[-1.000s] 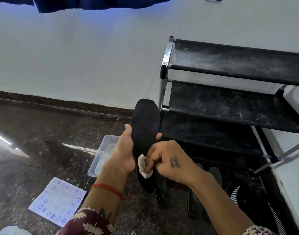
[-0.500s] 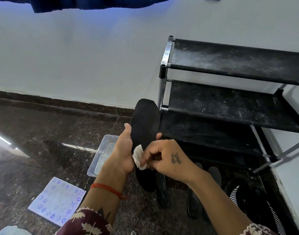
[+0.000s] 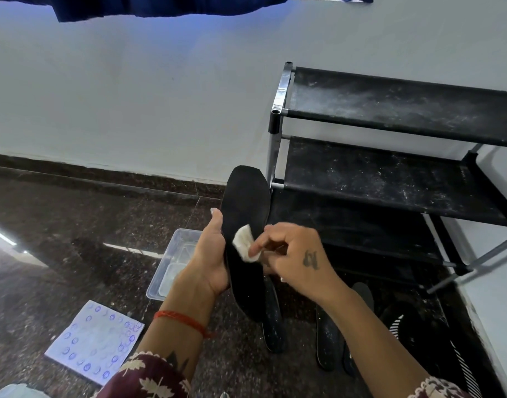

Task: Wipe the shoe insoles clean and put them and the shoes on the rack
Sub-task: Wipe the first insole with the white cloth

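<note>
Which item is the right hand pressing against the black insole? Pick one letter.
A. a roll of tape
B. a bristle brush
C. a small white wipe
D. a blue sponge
C: the right hand pinches a small white wipe against the black insole, which the left hand holds upright beside the rack.

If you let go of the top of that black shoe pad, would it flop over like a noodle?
Probably not much. The insole stands upright above the left hand, which grips only its middle, so it seems fairly stiff. It looks thin, so likely light. The right hand presses a white wipe on without visibly bending it.
</note>
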{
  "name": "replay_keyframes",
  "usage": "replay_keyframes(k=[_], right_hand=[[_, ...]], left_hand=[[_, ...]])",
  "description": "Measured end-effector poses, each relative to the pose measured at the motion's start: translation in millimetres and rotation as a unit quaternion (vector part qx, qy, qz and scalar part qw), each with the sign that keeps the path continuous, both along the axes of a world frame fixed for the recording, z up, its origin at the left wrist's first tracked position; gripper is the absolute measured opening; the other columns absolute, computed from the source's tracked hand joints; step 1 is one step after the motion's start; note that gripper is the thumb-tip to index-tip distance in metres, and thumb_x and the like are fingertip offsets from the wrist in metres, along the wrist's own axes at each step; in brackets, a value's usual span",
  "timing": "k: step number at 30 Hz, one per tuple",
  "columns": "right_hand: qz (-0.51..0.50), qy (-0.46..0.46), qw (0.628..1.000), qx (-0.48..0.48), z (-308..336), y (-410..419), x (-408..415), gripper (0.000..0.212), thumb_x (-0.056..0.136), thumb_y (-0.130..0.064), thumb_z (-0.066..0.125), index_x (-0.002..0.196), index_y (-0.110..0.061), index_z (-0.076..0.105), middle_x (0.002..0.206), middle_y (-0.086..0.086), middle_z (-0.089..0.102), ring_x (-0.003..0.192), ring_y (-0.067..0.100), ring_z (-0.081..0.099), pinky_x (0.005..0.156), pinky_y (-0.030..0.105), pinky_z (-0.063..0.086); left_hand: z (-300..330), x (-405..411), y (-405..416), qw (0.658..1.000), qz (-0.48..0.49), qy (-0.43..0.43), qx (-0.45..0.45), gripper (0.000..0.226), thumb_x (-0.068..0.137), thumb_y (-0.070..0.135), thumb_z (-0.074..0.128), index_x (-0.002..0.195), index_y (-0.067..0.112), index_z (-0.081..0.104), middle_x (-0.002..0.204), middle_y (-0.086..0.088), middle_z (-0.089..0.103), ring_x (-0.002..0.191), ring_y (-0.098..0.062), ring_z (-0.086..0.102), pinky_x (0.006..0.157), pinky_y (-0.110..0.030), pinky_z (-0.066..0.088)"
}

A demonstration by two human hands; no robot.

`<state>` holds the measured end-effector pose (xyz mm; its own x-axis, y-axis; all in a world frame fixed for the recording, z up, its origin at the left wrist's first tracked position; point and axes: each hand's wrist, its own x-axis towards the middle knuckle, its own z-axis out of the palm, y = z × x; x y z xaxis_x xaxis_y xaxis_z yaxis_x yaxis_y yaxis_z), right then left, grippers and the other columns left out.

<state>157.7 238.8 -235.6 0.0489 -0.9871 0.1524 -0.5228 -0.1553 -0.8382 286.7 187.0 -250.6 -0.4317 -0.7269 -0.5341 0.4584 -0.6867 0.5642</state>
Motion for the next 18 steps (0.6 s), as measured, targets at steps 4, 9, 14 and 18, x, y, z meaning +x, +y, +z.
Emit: replay_keyframes(k=[4,9,14,18], right_hand=[[0.13,0.078,0.988,0.013,4,8,11,0.027,0.07,0.007,0.061,0.07,-0.017,0.074,0.077,-0.009,0.067,0.074,0.006,0.062,0.07,0.008,0.042],[0.113,0.222,0.968,0.029,2,7,3,0.015,0.07,-0.008,0.062,0.072,-0.019,0.073,0.082,-0.005,0.068,0.075,0.01,0.062,0.072,0.027,0.053],[-0.065,0.16,0.985,-0.002,2,2,-9,0.017,0.073,-0.009,0.066,0.071,-0.024,0.073,0.077,-0.01,0.065,0.07,0.003,0.058,0.061,0.006,0.04],[-0.027,0.019,0.999,0.008,4,4,4,0.021,0.07,-0.002,0.069,0.076,-0.022,0.074,0.072,-0.019,0.063,0.069,-0.002,0.062,0.069,0.005,0.042]], left_hand=[[-5,2,-4,0.999,0.036,-0.003,0.014,0.078,0.092,0.067,0.023,0.115,0.003,0.062,0.103,-0.022,0.068,0.094,-0.031,0.064,0.081,-0.043,0.052],[-6,2,-3,0.999,0.041,-0.005,0.009,0.08,0.091,0.069,0.02,0.125,0.008,0.058,0.114,-0.023,0.063,0.101,-0.031,0.061,0.089,-0.043,0.048],[-2,4,-2,1.0,0.025,0.009,0.002,0.08,0.09,0.07,0.019,0.123,0.011,0.06,0.112,-0.016,0.065,0.097,-0.031,0.064,0.075,-0.046,0.056],[0,0,0,1.0,0.009,0.0,-0.014,0.084,0.091,0.068,0.02,0.097,0.003,0.072,0.101,-0.017,0.07,0.081,-0.029,0.071,0.067,-0.042,0.06]])
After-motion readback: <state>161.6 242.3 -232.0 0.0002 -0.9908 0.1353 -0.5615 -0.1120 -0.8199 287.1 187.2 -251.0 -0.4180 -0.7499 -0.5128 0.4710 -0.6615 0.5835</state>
